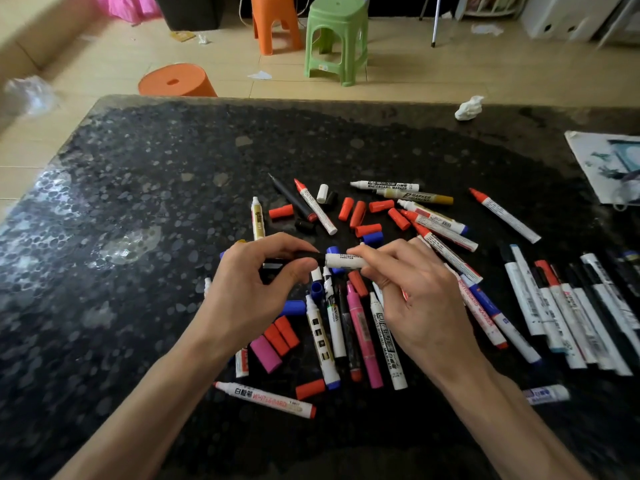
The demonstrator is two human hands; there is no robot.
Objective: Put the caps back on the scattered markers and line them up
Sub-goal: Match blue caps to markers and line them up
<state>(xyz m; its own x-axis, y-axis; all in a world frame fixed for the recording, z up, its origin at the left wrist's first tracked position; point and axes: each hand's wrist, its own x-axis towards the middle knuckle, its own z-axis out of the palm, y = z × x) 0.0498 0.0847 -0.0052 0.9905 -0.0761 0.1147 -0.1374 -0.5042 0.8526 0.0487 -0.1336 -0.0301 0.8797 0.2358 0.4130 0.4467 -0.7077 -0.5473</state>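
My right hand (415, 292) grips a white marker (344, 260) by its barrel, held level above the pile. My left hand (252, 282) pinches a black cap (306, 255) at the marker's left end; cap and barrel touch. Below and around my hands lie several uncapped markers (363, 336) and loose red caps (358, 213), blue caps (373, 238) and a pink cap (265, 353) on the black speckled table (138, 202). At the right, several capped markers (568, 313) lie side by side in a row.
A crumpled white tissue (469, 107) sits near the table's far edge and a printed paper (606, 164) at the far right. Beyond the table stand a green stool (336, 36) and an orange stool (273, 22); another orange stool (176, 81) lies tipped.
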